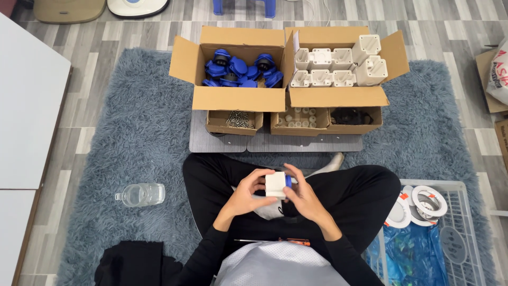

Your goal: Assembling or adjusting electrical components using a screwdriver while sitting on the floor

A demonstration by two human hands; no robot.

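Holding a white square housing (275,185) between both hands over my lap, left hand (244,197) and right hand (302,197) closed around it, its blue cap (288,181) facing right, nearer the right.

You have two large open cardboard boxes (238,98) at upper centre, three small trays (234,122) just below them, one clear water bottle (141,194) at lower left, and one orange-handled screwdriver (286,241) on your lap.
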